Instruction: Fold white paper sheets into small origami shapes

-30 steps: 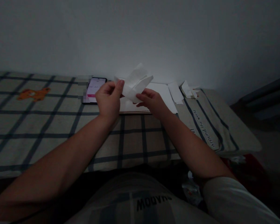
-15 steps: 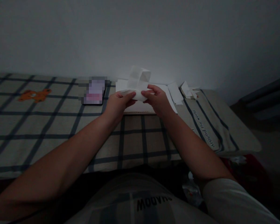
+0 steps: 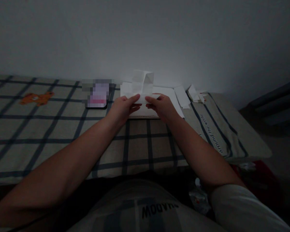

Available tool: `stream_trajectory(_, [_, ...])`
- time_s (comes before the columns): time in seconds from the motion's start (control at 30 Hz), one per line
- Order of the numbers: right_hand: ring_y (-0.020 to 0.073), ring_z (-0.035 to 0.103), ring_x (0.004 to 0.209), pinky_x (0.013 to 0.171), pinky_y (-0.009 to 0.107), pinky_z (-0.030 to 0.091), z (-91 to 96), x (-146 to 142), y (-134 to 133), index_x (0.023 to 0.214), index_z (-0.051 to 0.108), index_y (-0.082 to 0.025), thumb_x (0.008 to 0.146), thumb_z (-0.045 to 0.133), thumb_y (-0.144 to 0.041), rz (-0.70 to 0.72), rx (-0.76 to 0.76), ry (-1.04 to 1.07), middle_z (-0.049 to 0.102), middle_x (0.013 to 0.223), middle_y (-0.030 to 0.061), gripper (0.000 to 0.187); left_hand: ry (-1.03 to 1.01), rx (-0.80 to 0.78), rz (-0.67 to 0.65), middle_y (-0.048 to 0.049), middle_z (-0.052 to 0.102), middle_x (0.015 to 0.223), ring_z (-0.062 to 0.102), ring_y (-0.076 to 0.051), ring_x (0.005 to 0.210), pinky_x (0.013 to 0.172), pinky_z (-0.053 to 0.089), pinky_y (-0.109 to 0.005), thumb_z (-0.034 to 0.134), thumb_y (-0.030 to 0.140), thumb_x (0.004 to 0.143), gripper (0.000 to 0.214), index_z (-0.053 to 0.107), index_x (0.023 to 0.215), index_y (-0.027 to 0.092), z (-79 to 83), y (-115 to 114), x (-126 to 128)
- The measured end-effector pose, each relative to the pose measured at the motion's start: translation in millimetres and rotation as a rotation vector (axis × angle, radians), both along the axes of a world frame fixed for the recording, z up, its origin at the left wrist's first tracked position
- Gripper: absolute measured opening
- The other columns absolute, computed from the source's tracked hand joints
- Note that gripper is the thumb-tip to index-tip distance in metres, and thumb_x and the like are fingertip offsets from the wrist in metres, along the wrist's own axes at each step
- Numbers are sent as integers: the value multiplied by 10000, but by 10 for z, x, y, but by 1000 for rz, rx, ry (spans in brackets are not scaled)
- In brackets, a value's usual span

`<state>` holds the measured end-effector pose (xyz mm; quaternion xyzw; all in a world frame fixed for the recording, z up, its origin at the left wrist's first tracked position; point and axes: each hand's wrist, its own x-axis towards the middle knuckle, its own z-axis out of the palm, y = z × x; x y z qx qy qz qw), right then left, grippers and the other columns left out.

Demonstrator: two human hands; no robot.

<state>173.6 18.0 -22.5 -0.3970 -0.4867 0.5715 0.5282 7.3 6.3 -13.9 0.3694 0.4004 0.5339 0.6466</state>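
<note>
A creased, partly folded sheet of white paper (image 3: 143, 82) is held up between both hands, its upper part standing with an angled flap at the top right. My left hand (image 3: 124, 106) pinches the lower left of the paper, thumb on the near side. On the lower right, my right hand (image 3: 162, 105) grips it the same way, its thumb close to the other thumb. Beneath the hands lies a white stack of paper (image 3: 147, 112); the hands and the folded sheet hide part of it.
A phone (image 3: 98, 95) with a blurred screen lies to the left on the checked cloth (image 3: 70, 129). Farther left is an orange bear-shaped piece (image 3: 37, 98). White paper strips (image 3: 182, 96) and a folded paper piece (image 3: 194, 93) rest at the right. A pale wall (image 3: 145, 35) rises behind.
The right fingers have straightened along the paper's lower edge, and a flat folded band now shows there. The paper has shifted slightly left at the top. Both hands keep hold.
</note>
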Motion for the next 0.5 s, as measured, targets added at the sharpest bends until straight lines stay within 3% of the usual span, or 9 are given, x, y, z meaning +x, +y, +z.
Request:
stream_trajectory(0.2, [93,591,650,643,252,529,17,-14,-17,827,713,-171,569,905,-348,35,-101,27,722,821,11,367,67,55,95,-28,743,840,663,-103,677,774,581,-268,847,266,680,238,692,814,144,-12,-30,43])
stream_trajectory(0.5, [84,563,627,602,242,483,64,58,-10,787,694,-162,579,896,-309,38,-71,20,692,765,-5,326,127,7,11,-50,712,753,715,-157,736,836,590,-331,819,308,765,249,642,772,134,10,7,8])
